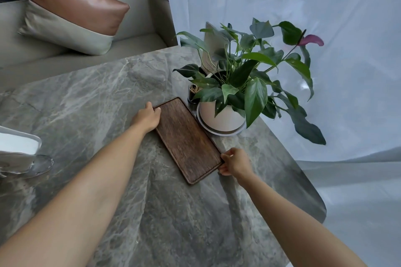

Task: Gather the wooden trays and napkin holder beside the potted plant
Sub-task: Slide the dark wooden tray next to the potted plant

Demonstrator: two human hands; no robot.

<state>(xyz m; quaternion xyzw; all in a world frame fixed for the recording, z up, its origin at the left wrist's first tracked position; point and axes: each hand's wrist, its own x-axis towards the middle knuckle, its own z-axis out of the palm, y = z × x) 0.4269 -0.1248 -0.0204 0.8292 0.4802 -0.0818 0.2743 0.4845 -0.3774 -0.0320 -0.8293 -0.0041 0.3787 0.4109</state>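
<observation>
A dark wooden tray (187, 140) lies flat on the grey marble table (91, 104), just left of the potted plant (223, 115) in its white pot. My left hand (147, 118) grips the tray's far left corner. My right hand (235, 161) grips its near right corner. The napkin holder (18, 154), a clear stand with white napkins, stands at the far left edge of the view, partly cut off.
A small dark toothpick holder (193, 93) and a standing menu card (213, 50) sit behind the pot. The table's right edge runs close to a white curtain (325, 28). A sofa with a brown and grey cushion (71, 11) lies beyond the table.
</observation>
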